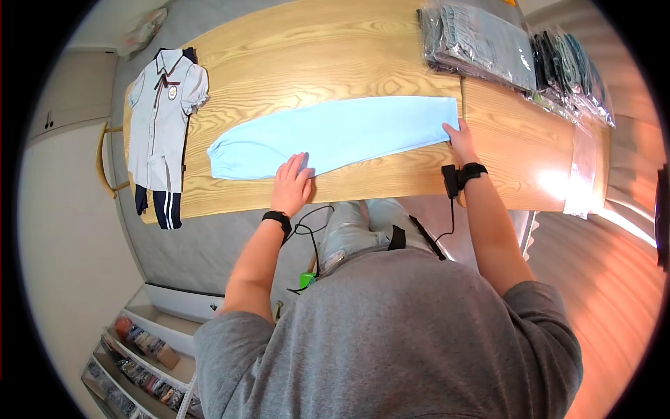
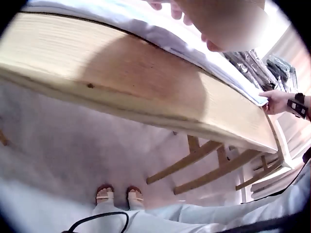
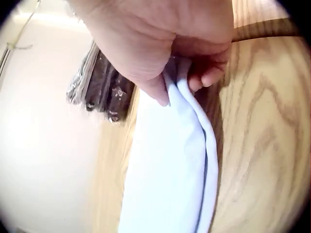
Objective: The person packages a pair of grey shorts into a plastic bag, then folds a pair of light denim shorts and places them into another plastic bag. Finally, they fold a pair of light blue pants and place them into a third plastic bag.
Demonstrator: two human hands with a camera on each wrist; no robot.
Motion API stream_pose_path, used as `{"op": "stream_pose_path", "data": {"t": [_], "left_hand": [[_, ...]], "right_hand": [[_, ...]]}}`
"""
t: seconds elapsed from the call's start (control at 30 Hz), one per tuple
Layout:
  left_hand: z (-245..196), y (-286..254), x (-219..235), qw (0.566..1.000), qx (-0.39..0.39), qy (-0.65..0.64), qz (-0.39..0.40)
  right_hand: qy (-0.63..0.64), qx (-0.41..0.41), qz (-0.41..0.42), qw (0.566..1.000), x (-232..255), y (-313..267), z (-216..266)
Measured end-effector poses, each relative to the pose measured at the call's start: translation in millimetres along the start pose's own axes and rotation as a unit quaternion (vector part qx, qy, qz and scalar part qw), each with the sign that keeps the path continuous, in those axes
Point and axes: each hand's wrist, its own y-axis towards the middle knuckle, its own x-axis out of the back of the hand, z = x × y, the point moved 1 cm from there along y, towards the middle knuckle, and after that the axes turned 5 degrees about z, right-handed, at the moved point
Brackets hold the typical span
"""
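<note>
A light blue garment (image 1: 349,133), folded long and narrow, lies flat across the wooden table, its gathered end at the left. My left hand (image 1: 292,185) rests on its near edge with the fingers extended. At the right end, my right hand (image 1: 462,143) pinches the near corner. The right wrist view shows the thumb of my right hand (image 3: 165,43) on top of the layered cloth (image 3: 170,160) and the fingers curled beneath its edge. In the left wrist view my left hand (image 2: 214,24) is partly cut off at the top, over the cloth (image 2: 170,36).
A pale shirt (image 1: 159,105) with dark, white-striped trousers (image 1: 167,208) lies at the table's left end. Plastic-wrapped clothes (image 1: 481,45) are stacked at the back right, beside more packed garments (image 1: 569,66). A clear plastic bag (image 1: 581,171) lies near the right edge.
</note>
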Motion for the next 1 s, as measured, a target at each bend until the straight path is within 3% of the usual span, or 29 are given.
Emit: {"op": "stream_pose_path", "data": {"t": [0.03, 0.13, 0.2, 0.4, 0.57, 0.63, 0.8, 0.93, 1.0], "left_hand": [[-5, 2, 0, 0.999, 0.025, 0.039, -0.015], [-7, 6, -13, 0.993, 0.073, 0.096, -0.007], [-8, 7, -23, 0.988, 0.106, 0.112, 0.033], [-16, 16, -24, 0.989, 0.105, 0.088, 0.046], [-15, 14, -22, 0.99, 0.102, 0.083, 0.043], [-17, 14, -20, 0.989, 0.104, 0.077, 0.066], [-20, 19, -17, 0.99, 0.11, 0.064, 0.066], [-19, 17, -15, 0.99, 0.113, 0.054, 0.066], [-8, 13, -11, 0.994, 0.067, -0.08, -0.03]], "right_hand": [[0.043, -0.057, 0.051, 0.996, 3, -14, 15], [0.121, -0.004, 0.038, 0.992, 20, -23, 24], [0.086, -0.008, 0.041, 0.995, 34, -26, 25], [0.054, -0.105, 0.029, 0.993, 44, -18, 4], [0.062, -0.091, 0.052, 0.993, 42, -14, 12], [-0.012, -0.049, 0.007, 0.999, 48, -19, 28], [-0.002, 0.041, 0.011, 0.999, 38, -58, 108], [0.015, 0.112, 0.051, 0.992, -22, -90, 155], [-0.011, 0.126, 0.063, 0.99, -63, -100, 162]]}}
